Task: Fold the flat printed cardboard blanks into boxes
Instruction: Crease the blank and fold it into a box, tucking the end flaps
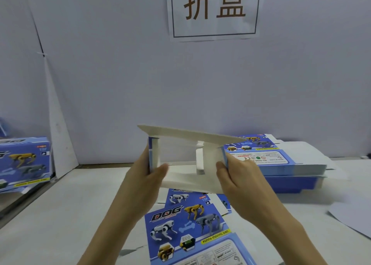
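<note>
Cardboard box (186, 160) opened up, between left hand (144, 172), right hand (239, 176)

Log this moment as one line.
box: half-formed, flaps open | left hand: grips left side | right hand: grips right side | flat blank: on table below

Half-folded box (186, 160) held aloft (white inside showing); flat blank (192, 224) beneath.

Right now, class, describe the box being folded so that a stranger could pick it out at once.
Start at the wall sign with brown characters and drop straight down. Between the left hand and right hand hangs the half-opened box. Alone it shows a white inside; the flat blanks around it show blue dog print.
</note>
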